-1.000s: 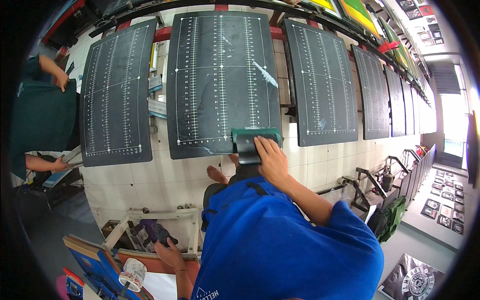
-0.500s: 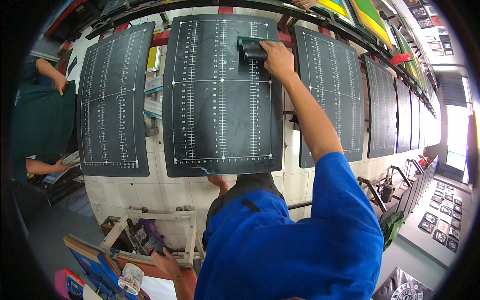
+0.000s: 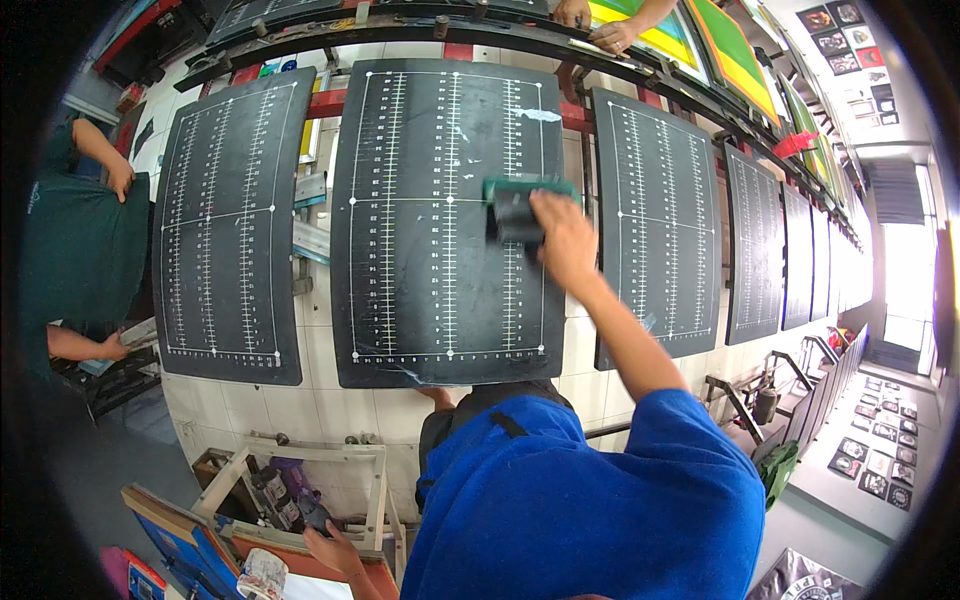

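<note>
**Right hand pressing a squeegee against the middle board**

The right hand (image 3: 562, 238) is reaching up and forward, the arm stretching nearly straight out of a blue sleeve (image 3: 640, 470), elbow only slightly bent. Its fingers are wrapping around the dark handle of a green-edged squeegee (image 3: 522, 208), holding it firmly. The squeegee is lying flat against the right half of the middle black board (image 3: 440, 220), a little above the board's centre line, with its green blade running level along the top.

The left hand (image 3: 335, 550) is hanging low, near the bottom edge, by a wooden frame (image 3: 300, 470). It is closing around a white crumpled rag or cup (image 3: 262, 575); which one cannot be told.

Another black board (image 3: 225, 220) is hanging to the left, and beside it a person in a dark green shirt (image 3: 80, 260) is standing. At the top, another person's hands (image 3: 600, 25) are resting on a bright yellow and green screen (image 3: 660, 40).
</note>
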Motion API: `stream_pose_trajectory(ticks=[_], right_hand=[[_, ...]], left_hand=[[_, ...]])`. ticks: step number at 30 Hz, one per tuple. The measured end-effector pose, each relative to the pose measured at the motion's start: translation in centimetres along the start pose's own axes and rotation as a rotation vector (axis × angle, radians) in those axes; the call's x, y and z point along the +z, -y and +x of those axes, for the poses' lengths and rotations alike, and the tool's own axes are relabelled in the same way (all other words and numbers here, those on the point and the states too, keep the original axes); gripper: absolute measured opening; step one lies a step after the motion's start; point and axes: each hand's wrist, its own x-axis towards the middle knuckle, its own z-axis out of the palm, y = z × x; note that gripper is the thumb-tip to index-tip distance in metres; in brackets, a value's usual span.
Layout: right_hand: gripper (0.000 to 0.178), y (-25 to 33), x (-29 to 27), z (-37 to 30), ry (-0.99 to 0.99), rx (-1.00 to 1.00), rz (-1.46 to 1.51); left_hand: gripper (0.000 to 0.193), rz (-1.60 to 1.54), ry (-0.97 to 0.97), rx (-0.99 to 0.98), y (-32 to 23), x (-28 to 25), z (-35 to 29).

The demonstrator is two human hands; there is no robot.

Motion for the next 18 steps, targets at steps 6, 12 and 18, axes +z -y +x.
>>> stream_pose_trajectory(ticks=[6,12,18], right_hand=[[0.062,-7.5,2.3,18.0,-0.130,-0.058,-0.122],[0.060,2.1,2.7,10.2,-0.029,-0.123,-0.082],[0.052,1.8,0.2,7.4,-0.046,-0.042,-0.052]], left_hand=[[0.044,0.010,-0.004,-0.009,0.2,0.7,1.3],[0.044,-0.030,0.096,-0.081,0.2,0.1,1.0],[0.040,-0.045,0.134,-0.116,-1.5,-1.3,1.3]])
